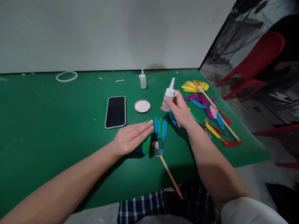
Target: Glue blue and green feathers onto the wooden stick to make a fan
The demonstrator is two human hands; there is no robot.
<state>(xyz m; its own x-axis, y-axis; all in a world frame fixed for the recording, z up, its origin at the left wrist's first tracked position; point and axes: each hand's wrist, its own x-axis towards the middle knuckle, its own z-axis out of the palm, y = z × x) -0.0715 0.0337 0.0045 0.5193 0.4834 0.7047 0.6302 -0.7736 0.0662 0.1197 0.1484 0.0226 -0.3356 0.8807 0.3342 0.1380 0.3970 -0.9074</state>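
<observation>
My right hand grips a white glue bottle, nozzle pointing up, above the green table. My left hand lies flat, fingers together, pressing down on a green feather next to a wooden stick that carries blue and green feathers fanned at its top. The stick's lower end juts past the table's front edge.
A black phone lies left of a round lid with white glue. A second small bottle stands behind. Loose coloured feathers and another feathered stick lie at right. A white ring is far left; red chairs stand beyond the table.
</observation>
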